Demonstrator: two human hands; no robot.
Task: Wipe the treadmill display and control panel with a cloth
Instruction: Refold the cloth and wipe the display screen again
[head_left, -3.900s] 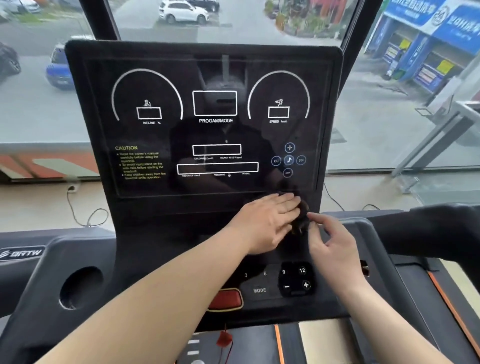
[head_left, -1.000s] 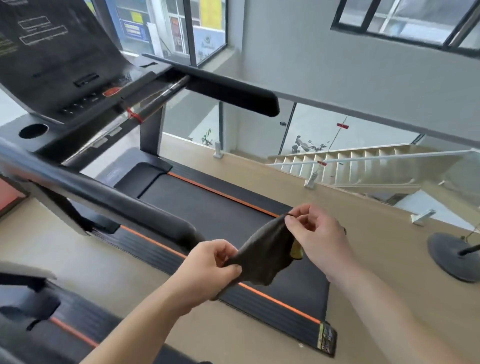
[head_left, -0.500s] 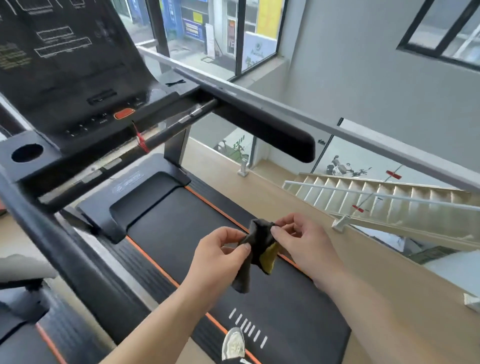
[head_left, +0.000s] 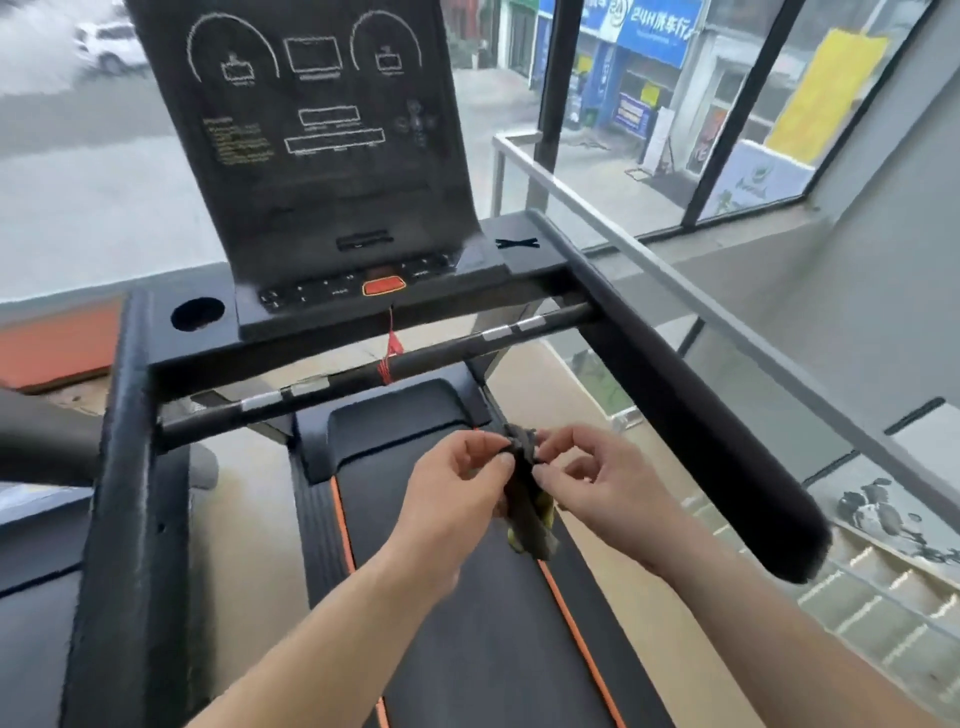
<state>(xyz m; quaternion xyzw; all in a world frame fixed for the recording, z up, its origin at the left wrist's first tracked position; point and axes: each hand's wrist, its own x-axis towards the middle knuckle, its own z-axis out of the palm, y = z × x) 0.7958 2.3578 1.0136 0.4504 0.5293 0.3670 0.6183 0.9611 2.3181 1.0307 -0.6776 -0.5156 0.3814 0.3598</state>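
A dark cloth with a yellow side (head_left: 529, 506) hangs bunched between my two hands, above the treadmill belt (head_left: 478, 623). My left hand (head_left: 457, 493) pinches its upper left edge. My right hand (head_left: 602, 488) pinches it from the right with thumb and forefinger. The black display (head_left: 317, 130) with white outlines stands upright ahead, well beyond my hands. Below it lies the control panel (head_left: 332, 293) with a red stop button (head_left: 383, 286).
Black handrails run down the left (head_left: 124, 493) and right (head_left: 691, 415), joined by a crossbar (head_left: 363, 371) with a red safety cord (head_left: 388, 353). A cup hole (head_left: 197, 313) sits left of the panel. A glass railing (head_left: 727, 322) and stairwell lie to the right.
The view has swung from the right side back onto the console. Both hands keep hold of the cloth, which is now bunched narrower and held closer to the crossbar.
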